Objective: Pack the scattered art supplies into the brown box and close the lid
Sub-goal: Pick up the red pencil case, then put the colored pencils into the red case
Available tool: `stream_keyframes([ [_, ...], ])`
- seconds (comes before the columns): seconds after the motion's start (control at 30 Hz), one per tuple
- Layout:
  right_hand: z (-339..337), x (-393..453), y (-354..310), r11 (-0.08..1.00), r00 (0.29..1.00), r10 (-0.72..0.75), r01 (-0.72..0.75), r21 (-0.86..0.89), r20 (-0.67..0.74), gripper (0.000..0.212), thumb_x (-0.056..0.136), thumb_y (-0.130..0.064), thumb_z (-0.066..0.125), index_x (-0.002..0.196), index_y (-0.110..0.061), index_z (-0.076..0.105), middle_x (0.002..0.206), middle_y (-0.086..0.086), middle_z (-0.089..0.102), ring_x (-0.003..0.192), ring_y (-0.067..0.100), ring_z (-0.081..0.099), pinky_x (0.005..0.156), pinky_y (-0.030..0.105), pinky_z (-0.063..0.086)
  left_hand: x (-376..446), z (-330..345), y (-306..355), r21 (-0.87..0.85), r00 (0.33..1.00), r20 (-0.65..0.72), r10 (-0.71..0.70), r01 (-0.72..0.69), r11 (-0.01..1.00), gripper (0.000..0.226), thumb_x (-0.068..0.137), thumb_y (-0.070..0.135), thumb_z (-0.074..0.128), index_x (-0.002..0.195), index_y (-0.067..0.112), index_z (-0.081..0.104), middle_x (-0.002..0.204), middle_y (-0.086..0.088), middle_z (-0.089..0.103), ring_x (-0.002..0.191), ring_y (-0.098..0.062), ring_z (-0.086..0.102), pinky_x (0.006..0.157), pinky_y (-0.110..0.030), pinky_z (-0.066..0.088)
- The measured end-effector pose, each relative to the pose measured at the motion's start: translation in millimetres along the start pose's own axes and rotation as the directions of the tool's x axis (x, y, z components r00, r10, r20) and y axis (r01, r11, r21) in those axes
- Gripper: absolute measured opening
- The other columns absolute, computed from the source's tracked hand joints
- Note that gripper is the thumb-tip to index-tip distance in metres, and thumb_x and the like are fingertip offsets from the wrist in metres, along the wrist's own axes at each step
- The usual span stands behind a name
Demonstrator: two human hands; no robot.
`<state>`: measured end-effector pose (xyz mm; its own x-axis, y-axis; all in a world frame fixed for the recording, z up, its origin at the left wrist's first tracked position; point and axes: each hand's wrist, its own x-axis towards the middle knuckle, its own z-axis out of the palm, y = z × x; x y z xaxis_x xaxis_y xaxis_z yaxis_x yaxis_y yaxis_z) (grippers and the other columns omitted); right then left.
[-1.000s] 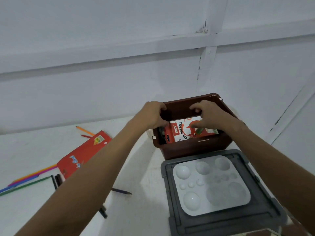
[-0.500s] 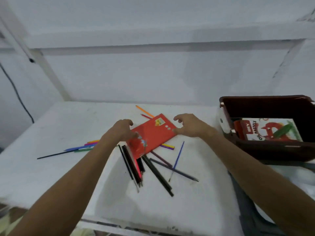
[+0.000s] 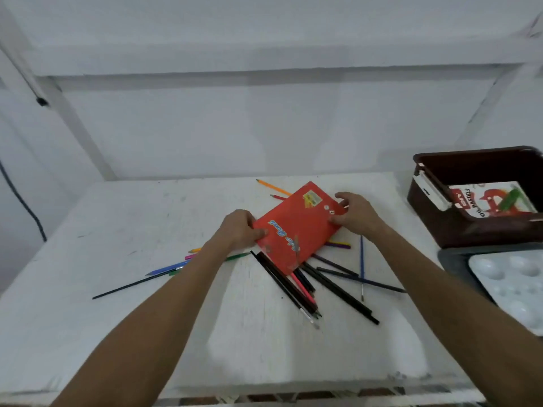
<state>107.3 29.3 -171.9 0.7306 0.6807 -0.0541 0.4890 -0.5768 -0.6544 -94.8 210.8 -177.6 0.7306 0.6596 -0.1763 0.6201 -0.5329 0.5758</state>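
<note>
White table (image 3: 117,333) against a white panelled wall. Both hands on a red flat packet (image 3: 296,227): left hand (image 3: 238,230) grips its near-left edge, thumb on top; right hand (image 3: 354,214) pinches the far-right corner. Packet lies over scattered pencils (image 3: 329,284) below and between the hands. Right of the right hand, brown box (image 3: 470,230), open, oil pastels pack (image 3: 493,201) inside. Nearer, grey lid (image 3: 449,259) bearing a white palette (image 3: 514,286).

Two bare forearms, no sleeves in view, no watch, ring or bracelet visible, left hand (image 3: 238,230) ungloved with short nails, right hand (image 3: 357,214) ungloved, slim wrists, nothing worn up to frame edge
</note>
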Motion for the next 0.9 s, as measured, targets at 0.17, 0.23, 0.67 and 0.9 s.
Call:
stream_keyframes([
  [0.17, -25.4, -22.0, -11.1, 0.98, 0.983, -0.044, 0.077, 0.184, -0.178, 0.043, 0.077, -0.016, 0.074, 0.119, -0.015, 0.062, 0.102, 0.006, 0.063, 0.09, 0.023, 0.064, 0.082, 0.036, 0.054, -13.1, -34.1, 9.4, -0.316, 0.992, -0.093, 0.088, -0.113, 0.942, 0.015, 0.08, 0.024, 0.075, 0.08, 0.014, 0.064, 0.084, -0.005, 0.069, 0.077, -0.022, 0.064, 0.07, -0.039, 0.054],
  [0.23, -37.7, -36.2, -26.2, 0.953, 0.972, -0.125, 0.173, 0.249, -0.198, 0.032, 0.077, -0.008, 0.073, 0.106, -0.02, 0.066, 0.091, -0.001, 0.064, 0.082, 0.02, 0.063, 0.075, 0.03, 0.055, -30.9, -51.3, 16.2, -0.469, 0.987, -0.113, 0.115, -0.155, 0.87, 0.012, 0.081, 0.015, 0.074, 0.081, 0.012, 0.062, 0.082, -0.01, 0.069, 0.074, -0.024, 0.064, 0.072, -0.041, 0.056],
  [0.67, 58.0, -134.7, -37.4, 0.828, 0.854, -0.513, 0.519, 0.213, -0.089, 0.033, 0.064, 0.0, 0.08, 0.088, -0.018, 0.069, 0.1, -0.008, 0.057, 0.093, 0.011, 0.059, 0.074, 0.03, 0.055, -189.8, -42.9, -101.1, -0.247, 0.808, -0.487, 0.331, -0.491, 0.835, 0.009, 0.074, 0.015, 0.073, 0.077, 0.016, 0.065, 0.096, 0.011, 0.071, 0.089, -0.009, 0.068, 0.079, -0.021, 0.052],
  [0.9, 95.6, -151.2, -26.4, 0.809, 0.808, -0.579, 0.586, -0.047, 0.111, 0.024, 0.077, -0.014, 0.076, 0.1, -0.016, 0.069, 0.11, -0.003, 0.055, 0.104, 0.004, 0.046, 0.08, 0.012, 0.041, -226.0, -7.7, -155.6, -0.082, 0.745, -0.494, 0.447, -0.552, 0.83, 0.023, 0.092, 0.051, 0.049, 0.086, 0.03, 0.056, 0.12, 0.038, 0.052, 0.117, 0.013, 0.049, 0.093, -0.006, 0.041],
])
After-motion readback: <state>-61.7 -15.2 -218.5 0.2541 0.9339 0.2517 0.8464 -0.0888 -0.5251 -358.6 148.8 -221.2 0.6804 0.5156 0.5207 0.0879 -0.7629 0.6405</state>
